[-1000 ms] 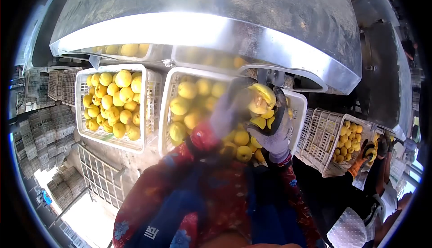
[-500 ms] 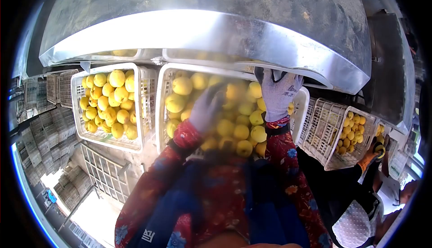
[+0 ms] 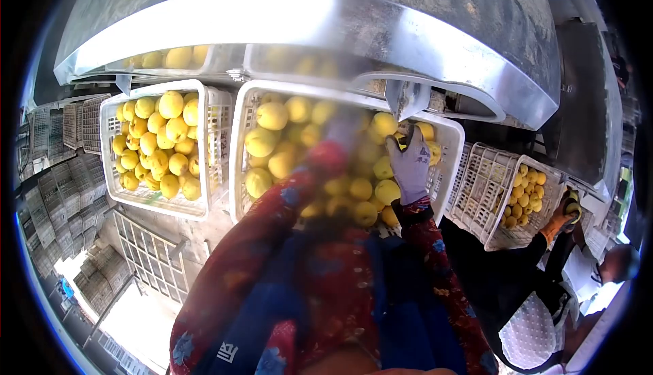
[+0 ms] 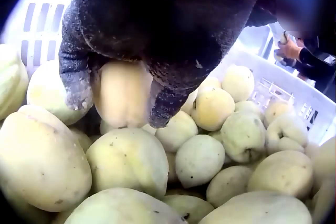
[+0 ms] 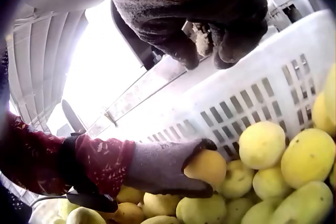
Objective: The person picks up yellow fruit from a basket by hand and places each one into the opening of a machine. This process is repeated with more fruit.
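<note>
A white crate (image 3: pixel 239 137) full of yellow peaches (image 3: pixel 272 116) stands right before me. My left hand (image 4: pixel 163 29), in a grey glove with dark palm and fingers, grips one peach (image 4: pixel 123 94) among the others; in the head view this hand (image 3: pixel 347 133) is blurred. The right wrist view shows it curled round the same peach (image 5: pixel 206 167). My right hand (image 3: pixel 411 171), gloved likewise, is over the right part of the crate. Its fingers (image 5: pixel 181 50) hang loosely curled, with a crumbly beige patch showing between them and no peach in them.
A large metal housing (image 3: pixel 306 18) overhangs the crate's far side, with a pointed metal plate (image 3: pixel 407 97) under its edge. Another crate of peaches (image 3: pixel 103 164) stands left, a third (image 3: pixel 476 201) right. Beside that one, a person in an orange glove (image 3: pixel 559 218) works.
The opened peach in my right hand is gone. That hand went under the housing's edge, then came back over the crate. My left hand moved forward and took hold of a peach.
</note>
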`<state>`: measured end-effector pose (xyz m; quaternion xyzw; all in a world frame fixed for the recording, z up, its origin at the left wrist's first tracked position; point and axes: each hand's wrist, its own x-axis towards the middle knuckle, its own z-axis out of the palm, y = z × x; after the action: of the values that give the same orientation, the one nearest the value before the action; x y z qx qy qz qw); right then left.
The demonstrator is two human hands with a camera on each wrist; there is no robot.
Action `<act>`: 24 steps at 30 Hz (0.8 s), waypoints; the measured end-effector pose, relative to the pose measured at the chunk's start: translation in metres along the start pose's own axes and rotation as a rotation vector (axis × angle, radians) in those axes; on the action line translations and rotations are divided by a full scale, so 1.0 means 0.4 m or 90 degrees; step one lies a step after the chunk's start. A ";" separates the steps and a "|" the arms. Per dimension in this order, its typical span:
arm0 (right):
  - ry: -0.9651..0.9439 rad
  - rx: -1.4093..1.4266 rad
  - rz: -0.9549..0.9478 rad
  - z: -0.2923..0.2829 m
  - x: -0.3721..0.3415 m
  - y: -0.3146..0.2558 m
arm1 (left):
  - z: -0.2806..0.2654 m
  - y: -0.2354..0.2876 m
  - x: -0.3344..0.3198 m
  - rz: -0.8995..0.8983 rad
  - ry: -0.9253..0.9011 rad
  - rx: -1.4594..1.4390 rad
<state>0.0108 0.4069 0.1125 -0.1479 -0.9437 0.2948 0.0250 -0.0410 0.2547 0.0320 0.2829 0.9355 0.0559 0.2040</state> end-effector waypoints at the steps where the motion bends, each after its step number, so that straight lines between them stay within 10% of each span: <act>1: -0.001 -0.094 -0.032 0.064 0.003 0.060 | 0.000 0.000 0.010 -0.006 -0.005 0.007; 5: -0.152 -0.321 -0.017 0.184 0.032 0.112 | -0.042 -0.042 0.014 -0.024 -0.071 -0.227; 8: -0.071 -0.171 -0.069 0.164 0.031 0.115 | -0.068 -0.092 -0.070 -0.123 0.013 -0.571; 13: -0.096 0.519 -0.002 0.037 -0.074 0.031 | -0.165 -0.119 -0.203 0.011 0.093 -0.867; 17: 0.006 0.388 -0.139 -0.096 -0.101 -0.111 | -0.303 -0.051 -0.279 -0.060 -0.017 -1.201; 24: 0.157 0.182 -0.118 -0.160 -0.045 -0.188 | -0.320 -0.072 -0.272 0.085 0.209 -1.102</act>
<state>0.0165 0.3780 0.2086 -0.0901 -0.8918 0.4016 0.1880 -0.0264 0.1719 0.1804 0.0716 0.5638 0.7965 0.2061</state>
